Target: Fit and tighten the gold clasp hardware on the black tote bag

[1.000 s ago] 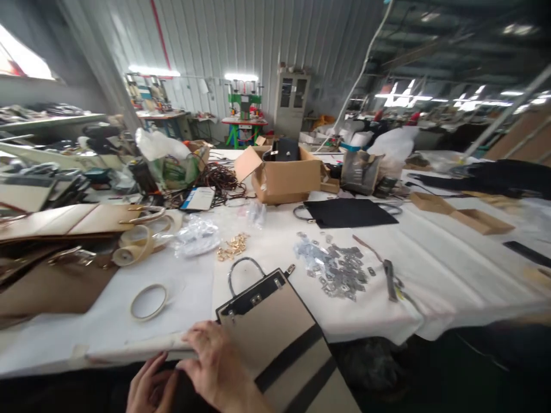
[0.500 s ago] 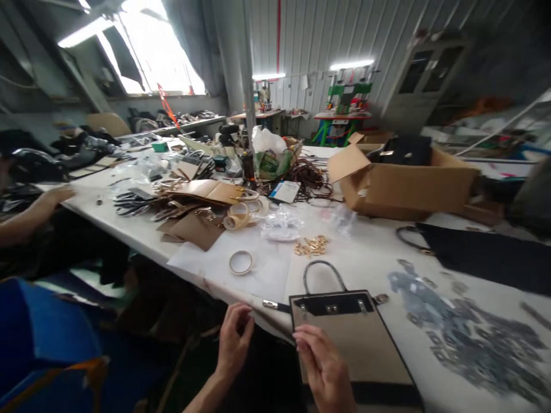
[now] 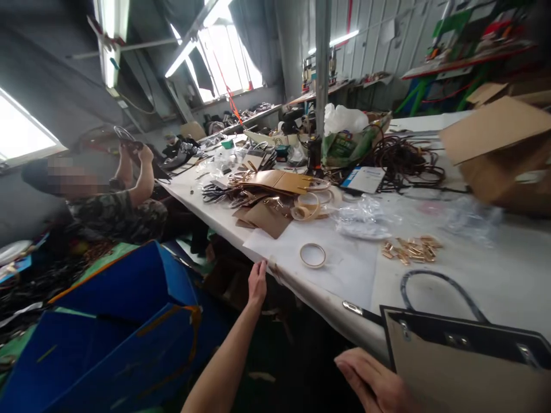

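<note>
My left hand [image 3: 258, 282] is at the front edge of the white table [image 3: 301, 289], fingers together; whether something small is between them is too small to tell. Nearer to me, my right hand [image 3: 373, 378] is closed with fingertips pressed together, just left of a beige handbag with black trim [image 3: 456, 367]. The bag lies on the table, its black handle [image 3: 443, 275] arched away from me and a strap with a metal clasp [image 3: 353, 308] sticking out to the left. A tape roll [image 3: 313, 256] rests on white paper [image 3: 344, 281].
Gold metal pieces [image 3: 411, 250], clear plastic bags [image 3: 364, 218], brown leather pieces [image 3: 269, 217] and a cardboard box [image 3: 499, 132] lie on the table. A blue bin [image 3: 116, 321] stands at lower left. Another person [image 3: 116, 201] sits beyond it, holding up a dark item.
The view has swung left, bringing the other person into sight. My left hand has moved away from me to the table edge, and my right hand has come off the bag's left side.
</note>
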Demonstrator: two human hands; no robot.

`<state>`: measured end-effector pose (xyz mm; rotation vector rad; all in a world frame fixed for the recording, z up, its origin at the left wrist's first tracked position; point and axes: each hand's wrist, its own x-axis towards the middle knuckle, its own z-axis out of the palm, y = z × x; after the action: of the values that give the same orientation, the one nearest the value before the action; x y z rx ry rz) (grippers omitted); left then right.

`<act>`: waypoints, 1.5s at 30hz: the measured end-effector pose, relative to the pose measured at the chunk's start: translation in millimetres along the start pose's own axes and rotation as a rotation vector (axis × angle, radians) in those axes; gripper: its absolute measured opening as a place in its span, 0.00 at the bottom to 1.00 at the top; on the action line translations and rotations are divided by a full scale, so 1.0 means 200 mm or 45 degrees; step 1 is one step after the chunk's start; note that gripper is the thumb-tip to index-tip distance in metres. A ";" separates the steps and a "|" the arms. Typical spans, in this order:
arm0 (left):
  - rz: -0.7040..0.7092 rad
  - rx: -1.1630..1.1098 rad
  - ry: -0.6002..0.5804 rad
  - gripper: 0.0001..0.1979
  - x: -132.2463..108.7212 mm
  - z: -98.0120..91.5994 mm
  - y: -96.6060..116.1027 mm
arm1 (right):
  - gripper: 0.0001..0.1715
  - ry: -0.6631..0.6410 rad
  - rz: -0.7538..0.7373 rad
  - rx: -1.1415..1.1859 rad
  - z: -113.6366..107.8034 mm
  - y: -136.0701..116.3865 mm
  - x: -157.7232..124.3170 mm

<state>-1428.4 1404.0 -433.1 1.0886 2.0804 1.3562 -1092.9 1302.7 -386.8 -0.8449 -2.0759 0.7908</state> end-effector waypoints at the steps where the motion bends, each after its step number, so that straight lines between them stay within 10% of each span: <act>1: 0.012 0.027 -0.064 0.22 0.05 0.00 0.02 | 0.09 -0.043 -0.001 -0.019 0.03 -0.01 0.04; 10: 0.360 0.418 -0.376 0.18 0.10 -0.08 0.19 | 0.27 0.066 0.198 -0.568 0.34 0.06 0.44; 18: 1.228 1.153 -0.486 0.10 -0.17 -0.01 0.35 | 0.28 0.097 0.370 -0.528 0.42 0.07 0.54; 28: 1.009 1.179 -0.343 0.11 -0.04 -0.01 0.40 | 0.33 -0.104 0.438 -0.568 0.45 0.11 0.70; 37: 1.316 1.068 -0.589 0.13 -0.03 -0.01 0.45 | 0.30 -0.005 0.494 -0.534 0.53 0.12 0.81; 45: 0.474 -0.107 -0.631 0.20 -0.04 -0.11 0.58 | 0.22 0.101 0.493 -0.396 0.32 0.02 0.83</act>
<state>-1395.6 1409.6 -319.8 1.6374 1.5016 1.1592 -1226.9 1415.4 -357.7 -1.4570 -2.0196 0.6229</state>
